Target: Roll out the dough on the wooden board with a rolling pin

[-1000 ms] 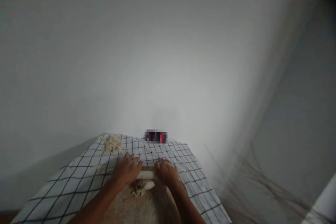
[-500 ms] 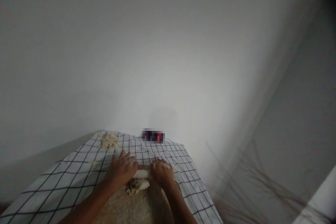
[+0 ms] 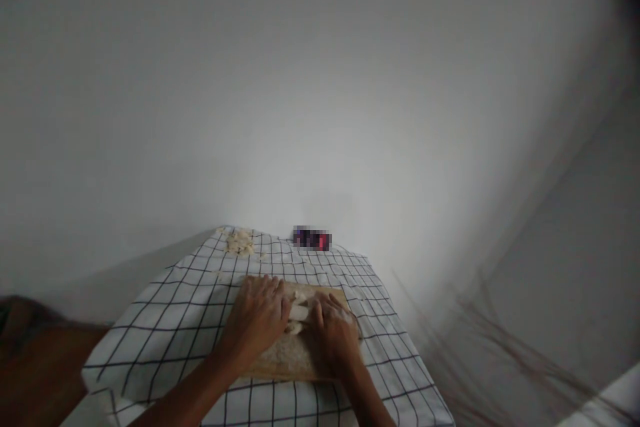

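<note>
A pale rolling pin (image 3: 299, 312) shows between my two hands, lying across a flour-dusted wooden board (image 3: 287, 360). My left hand (image 3: 263, 307) is laid over its left part, fingers pointing away from me and bent over it. Over the right part my right hand (image 3: 334, 323) is curled, with whitish flour on the fingers. Both ends of the pin are hidden under the hands. A piece of dough (image 3: 294, 328) shows on the near side of the pin, and more dough (image 3: 299, 295) on its far side.
A white cloth with dark grid lines (image 3: 165, 320) covers the table. Toward its far left corner lies a heap of pale dough pieces (image 3: 240, 241). A blurred-out dark and red object (image 3: 313, 238) stands at the far edge by the wall. Thin twigs (image 3: 520, 353) are at the right.
The view has shifted, showing more of the board's near edge. My hands and the pin have come back toward me over the dough, which now shows on both sides of the pin.
</note>
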The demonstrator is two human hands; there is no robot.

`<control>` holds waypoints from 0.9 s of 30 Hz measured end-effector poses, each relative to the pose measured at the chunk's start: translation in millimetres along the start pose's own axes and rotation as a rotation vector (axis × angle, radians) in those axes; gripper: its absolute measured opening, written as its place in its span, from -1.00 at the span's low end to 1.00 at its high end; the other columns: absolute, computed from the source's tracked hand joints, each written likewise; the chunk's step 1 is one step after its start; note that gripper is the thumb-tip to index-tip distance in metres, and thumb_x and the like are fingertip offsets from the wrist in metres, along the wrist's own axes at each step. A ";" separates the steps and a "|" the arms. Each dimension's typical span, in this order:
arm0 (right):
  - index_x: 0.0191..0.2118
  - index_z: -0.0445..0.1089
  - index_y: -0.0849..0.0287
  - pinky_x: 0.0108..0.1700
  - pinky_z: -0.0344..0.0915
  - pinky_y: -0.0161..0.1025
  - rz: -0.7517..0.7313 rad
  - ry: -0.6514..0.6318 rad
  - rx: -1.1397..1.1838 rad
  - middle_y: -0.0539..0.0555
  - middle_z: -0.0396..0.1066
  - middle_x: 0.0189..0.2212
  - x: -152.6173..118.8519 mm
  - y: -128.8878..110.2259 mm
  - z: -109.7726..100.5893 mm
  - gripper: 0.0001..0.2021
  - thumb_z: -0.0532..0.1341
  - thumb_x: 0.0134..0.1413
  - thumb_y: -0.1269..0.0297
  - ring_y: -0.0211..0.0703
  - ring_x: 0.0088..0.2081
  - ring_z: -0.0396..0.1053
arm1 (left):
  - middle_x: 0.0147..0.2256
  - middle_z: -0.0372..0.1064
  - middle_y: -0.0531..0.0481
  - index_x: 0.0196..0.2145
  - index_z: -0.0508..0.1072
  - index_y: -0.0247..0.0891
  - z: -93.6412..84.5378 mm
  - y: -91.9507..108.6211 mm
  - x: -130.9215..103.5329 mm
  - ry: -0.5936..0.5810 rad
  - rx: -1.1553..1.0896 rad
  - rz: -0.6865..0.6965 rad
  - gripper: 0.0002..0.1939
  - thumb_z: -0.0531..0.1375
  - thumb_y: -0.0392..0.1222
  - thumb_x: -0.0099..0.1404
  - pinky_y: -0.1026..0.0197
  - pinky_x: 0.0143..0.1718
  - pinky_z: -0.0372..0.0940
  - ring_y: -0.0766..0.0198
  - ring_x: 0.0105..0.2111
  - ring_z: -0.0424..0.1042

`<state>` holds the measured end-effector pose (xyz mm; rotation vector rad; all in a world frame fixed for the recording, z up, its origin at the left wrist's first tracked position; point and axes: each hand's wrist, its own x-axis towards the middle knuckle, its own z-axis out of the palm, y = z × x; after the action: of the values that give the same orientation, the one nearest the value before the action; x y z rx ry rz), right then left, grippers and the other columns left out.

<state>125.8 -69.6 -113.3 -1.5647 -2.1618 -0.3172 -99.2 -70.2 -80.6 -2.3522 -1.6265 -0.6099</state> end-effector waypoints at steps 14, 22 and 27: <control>0.24 0.69 -0.02 0.48 0.43 0.07 0.095 -0.102 0.026 0.13 0.62 0.34 -6.1 -3.3 -8.6 -0.60 0.09 0.67 0.24 0.08 0.44 0.50 | 0.40 0.55 -0.19 0.38 0.58 -0.26 20.4 -5.7 -16.0 0.164 -0.034 0.056 -0.49 0.00 -0.14 0.70 -0.35 0.54 0.19 -0.11 0.45 0.45; 0.14 0.66 0.10 0.43 0.43 -0.05 -0.017 -0.188 -0.191 0.27 0.60 0.35 23.1 -2.7 -14.0 -0.66 0.13 0.57 0.43 0.07 0.42 0.51 | 0.41 0.50 -0.38 0.36 0.58 -0.41 7.2 -11.3 22.6 -0.025 -0.027 0.053 -0.49 0.02 -0.19 0.69 -0.52 0.51 0.16 -0.32 0.51 0.35; 0.10 0.65 0.11 0.39 0.46 -0.06 -0.030 -0.205 -0.272 0.29 0.64 0.27 40.6 5.1 -3.4 -0.69 0.15 0.56 0.44 0.05 0.36 0.56 | 0.39 0.52 -0.39 0.33 0.63 -0.37 8.6 -19.3 51.7 -0.127 -0.041 -0.014 -0.51 0.07 -0.15 0.67 -0.52 0.48 0.24 -0.36 0.52 0.35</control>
<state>121.0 -35.5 -91.1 -1.7802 -2.3810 -0.4981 -99.6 -16.3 -66.0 -2.4569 -1.6994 -0.5105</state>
